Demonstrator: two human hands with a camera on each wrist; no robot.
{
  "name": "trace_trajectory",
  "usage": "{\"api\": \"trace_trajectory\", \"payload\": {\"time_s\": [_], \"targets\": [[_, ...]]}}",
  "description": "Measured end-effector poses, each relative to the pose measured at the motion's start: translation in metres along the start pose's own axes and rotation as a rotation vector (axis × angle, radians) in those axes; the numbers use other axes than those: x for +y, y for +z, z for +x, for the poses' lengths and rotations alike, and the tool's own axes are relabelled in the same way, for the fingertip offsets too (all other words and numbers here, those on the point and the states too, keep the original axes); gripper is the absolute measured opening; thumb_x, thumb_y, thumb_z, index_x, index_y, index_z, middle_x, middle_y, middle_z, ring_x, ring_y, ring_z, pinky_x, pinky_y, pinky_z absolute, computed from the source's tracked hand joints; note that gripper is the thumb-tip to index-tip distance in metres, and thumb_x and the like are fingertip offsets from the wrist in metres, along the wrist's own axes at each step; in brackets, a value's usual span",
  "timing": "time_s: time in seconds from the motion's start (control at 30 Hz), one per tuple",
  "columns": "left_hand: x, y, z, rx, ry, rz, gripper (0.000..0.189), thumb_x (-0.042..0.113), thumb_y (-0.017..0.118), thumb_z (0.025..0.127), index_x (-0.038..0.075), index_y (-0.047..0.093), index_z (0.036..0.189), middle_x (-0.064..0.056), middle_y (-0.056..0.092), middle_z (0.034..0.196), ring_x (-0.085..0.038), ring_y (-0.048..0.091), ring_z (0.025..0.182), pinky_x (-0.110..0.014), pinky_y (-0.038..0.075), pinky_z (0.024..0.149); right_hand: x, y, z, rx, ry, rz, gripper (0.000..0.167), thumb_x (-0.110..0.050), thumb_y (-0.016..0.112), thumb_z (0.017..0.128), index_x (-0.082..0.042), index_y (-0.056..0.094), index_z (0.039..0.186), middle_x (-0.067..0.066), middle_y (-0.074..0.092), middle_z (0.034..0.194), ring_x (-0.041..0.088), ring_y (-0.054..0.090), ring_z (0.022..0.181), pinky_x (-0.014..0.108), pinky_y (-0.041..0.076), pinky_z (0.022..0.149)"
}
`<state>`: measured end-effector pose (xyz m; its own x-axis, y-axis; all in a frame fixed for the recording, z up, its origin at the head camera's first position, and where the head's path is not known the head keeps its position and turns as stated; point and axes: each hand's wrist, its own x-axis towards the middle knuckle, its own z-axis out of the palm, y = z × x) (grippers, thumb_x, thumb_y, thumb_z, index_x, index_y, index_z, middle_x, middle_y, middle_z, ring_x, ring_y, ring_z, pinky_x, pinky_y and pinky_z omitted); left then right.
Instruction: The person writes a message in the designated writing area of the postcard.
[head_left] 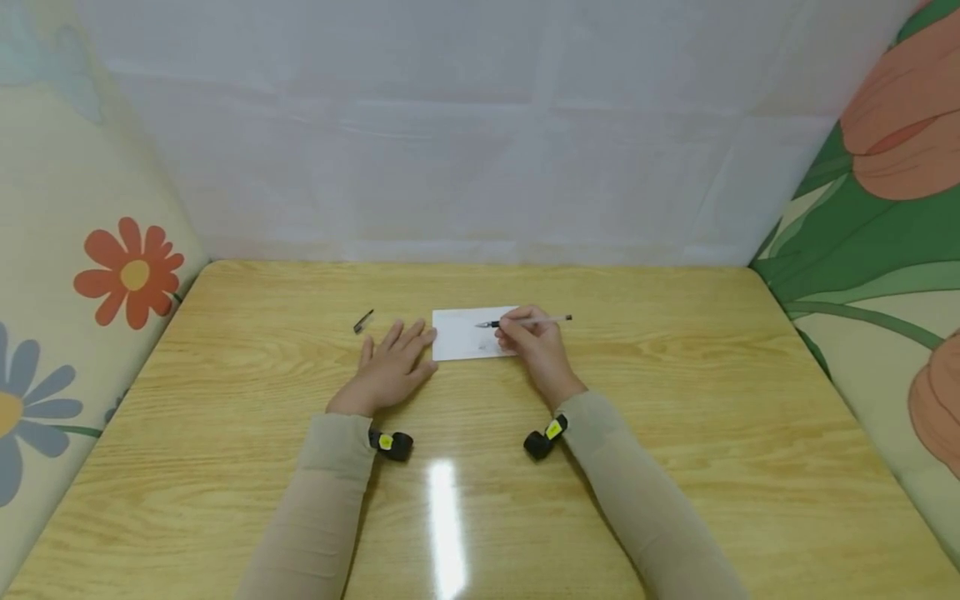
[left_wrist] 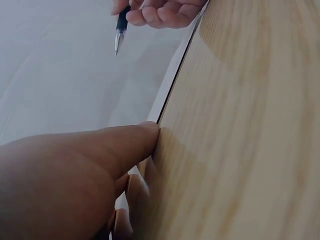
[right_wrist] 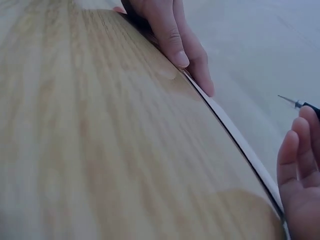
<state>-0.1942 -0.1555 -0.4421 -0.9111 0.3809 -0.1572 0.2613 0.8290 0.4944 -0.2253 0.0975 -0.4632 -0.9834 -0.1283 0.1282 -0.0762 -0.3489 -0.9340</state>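
A white rectangular paper pad point(head_left: 455, 335) lies flat on the table, with a small grey mark near its lower right part. My right hand point(head_left: 542, 346) pinches a pen point(head_left: 555, 318) with a clear barrel and black grip, its tip over the pad. In the left wrist view the pen's metal tip point(left_wrist: 117, 42) points down, apart from the pad's edge. My left hand point(head_left: 390, 367) lies with fingers spread, its fingertips at the pad's left edge. Beside those fingers is a dark pen cap point(head_left: 363, 322).
The wooden table point(head_left: 225, 375) reaches back to a white cloth wall point(head_left: 450, 167). Flower-patterned panels point(head_left: 135, 275) stand at both sides. Black wrist cameras point(head_left: 395, 446) are strapped over both sleeves. A bright light reflection point(head_left: 446, 525) shows near the front.
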Motion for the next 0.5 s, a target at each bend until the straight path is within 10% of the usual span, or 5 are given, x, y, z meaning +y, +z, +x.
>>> {"api": "trace_trajectory", "payload": {"time_s": [0.5], "targets": [[-0.001, 0.002, 0.002, -0.015, -0.006, 0.054, 0.066, 0.045, 0.034, 0.110, 0.013, 0.015, 0.164, -0.010, 0.004, 0.170, -0.038, -0.009, 0.155, -0.067, -0.017, 0.114, 0.004, 0.019, 0.022, 0.081, -0.007, -0.022, 0.010, 0.000, 0.064, 0.096, 0.007, 0.059, 0.103, 0.006, 0.067, 0.081, 0.012, 0.064, 0.071, 0.022, 0.056, 0.068]]}}
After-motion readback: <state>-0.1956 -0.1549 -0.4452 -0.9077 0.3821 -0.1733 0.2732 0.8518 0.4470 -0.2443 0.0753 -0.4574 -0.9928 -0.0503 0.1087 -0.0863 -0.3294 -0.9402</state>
